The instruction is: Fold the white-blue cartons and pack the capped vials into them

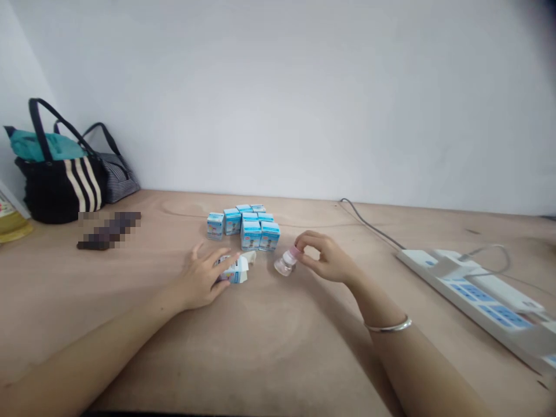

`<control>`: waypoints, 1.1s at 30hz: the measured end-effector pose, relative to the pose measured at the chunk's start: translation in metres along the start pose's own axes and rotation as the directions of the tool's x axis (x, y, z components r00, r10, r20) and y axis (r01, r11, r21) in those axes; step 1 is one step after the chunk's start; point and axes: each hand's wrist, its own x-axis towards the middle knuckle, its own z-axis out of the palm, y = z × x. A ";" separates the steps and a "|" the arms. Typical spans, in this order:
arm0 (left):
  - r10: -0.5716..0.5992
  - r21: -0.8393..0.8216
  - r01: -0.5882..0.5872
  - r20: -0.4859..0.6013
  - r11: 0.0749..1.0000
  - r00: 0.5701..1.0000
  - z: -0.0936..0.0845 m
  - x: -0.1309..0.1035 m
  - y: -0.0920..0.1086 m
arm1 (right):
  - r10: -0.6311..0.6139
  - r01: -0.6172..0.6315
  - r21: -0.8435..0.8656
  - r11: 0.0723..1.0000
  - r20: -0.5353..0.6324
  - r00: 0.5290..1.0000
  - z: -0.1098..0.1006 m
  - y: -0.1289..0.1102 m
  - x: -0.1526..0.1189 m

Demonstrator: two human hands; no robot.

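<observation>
My left hand (204, 278) has its fingers around a small blue and white box (235, 270) lying on its side, its flaps open toward the right. Beside the flaps is a pale piece (249, 257), too small to make out. My right hand (320, 255) pinches the pink cap of a small clear bottle (285, 264), which tilts with its base toward the left. Just behind both hands stand several closed boxes (251, 236) of the same blue and white kind, grouped together, with one box (215, 226) at their left end.
A white power strip (478, 301) with plugs and a grey cable (369, 223) lies on the right of the wooden table (260, 359). At the left are a black striped bag (61, 185), a grey bag (119, 176), a pixelated dark object (108, 231) and a yellow container (13, 223).
</observation>
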 end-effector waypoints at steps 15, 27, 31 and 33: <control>-0.095 -0.045 0.094 -0.031 0.995 0.995 -0.003 -0.002 -0.004 | 0.175 -0.197 -0.300 0.933 -0.099 0.980 0.040 -0.019 0.012; -0.046 -0.153 0.043 -0.014 0.987 0.999 -0.021 -0.002 -0.004 | 0.371 -0.380 -0.276 0.883 -0.086 0.925 0.028 0.009 0.000; 0.064 -0.144 -0.080 -0.111 0.986 0.992 -0.010 -0.002 -0.001 | 0.074 -0.122 -0.121 0.985 -0.342 0.937 0.032 -0.022 0.004; 0.111 -0.158 -0.137 -0.164 0.978 0.980 -0.003 -0.001 0.002 | -0.070 0.045 -0.088 0.995 -0.313 0.947 0.040 -0.043 0.005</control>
